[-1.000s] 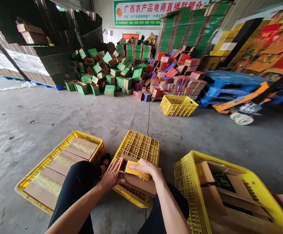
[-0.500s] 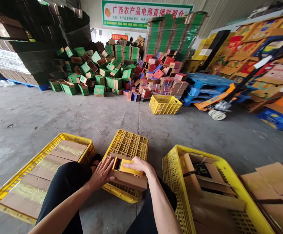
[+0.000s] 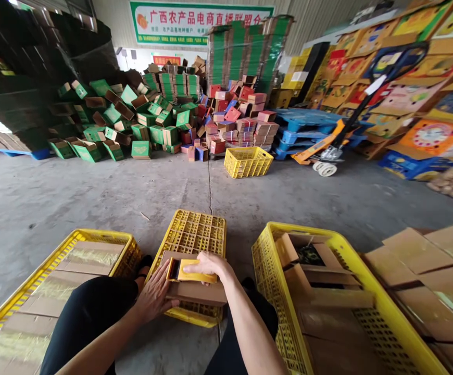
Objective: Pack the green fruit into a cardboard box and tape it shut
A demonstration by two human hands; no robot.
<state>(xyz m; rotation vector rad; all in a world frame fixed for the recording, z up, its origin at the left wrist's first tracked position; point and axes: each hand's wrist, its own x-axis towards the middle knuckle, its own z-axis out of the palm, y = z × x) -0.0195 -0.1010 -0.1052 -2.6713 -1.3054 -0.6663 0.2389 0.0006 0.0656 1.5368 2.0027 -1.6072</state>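
You sit on a concrete warehouse floor. Your right hand fingers clamp a yellow tape dispenser, lying left-right, on a cardboard box atop an upturned yellow crate; your left hand, fingers spread, steadies the box's near-left end.

One view only — a head-worn camera, looking forward and down from a seated person's height. Close below lie the left hand and right hand over an upturned crate; farther off it takes in the floor, the box pile and a banner — wide and bent at the edges
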